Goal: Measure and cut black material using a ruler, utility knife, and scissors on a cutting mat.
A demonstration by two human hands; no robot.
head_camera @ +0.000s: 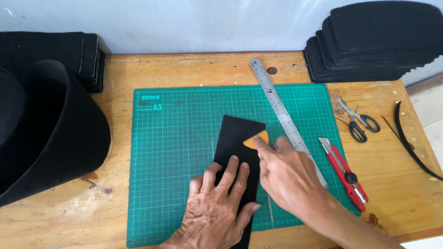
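left hand [219, 208]: flat, fingers spread, pinning the black felt strip [237, 138] on the green cutting mat [183, 140]
right hand [287, 176]: pinching an orange chalk disc [256, 139] against the felt
steel ruler [282, 112]: just beside the right hand

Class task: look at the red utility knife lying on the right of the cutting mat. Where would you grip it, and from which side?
Grip the red utility knife around its red handle mid-body, coming from the right, over bare table. Its blade end points away toward the scissors, and the steel ruler lies close on its left.
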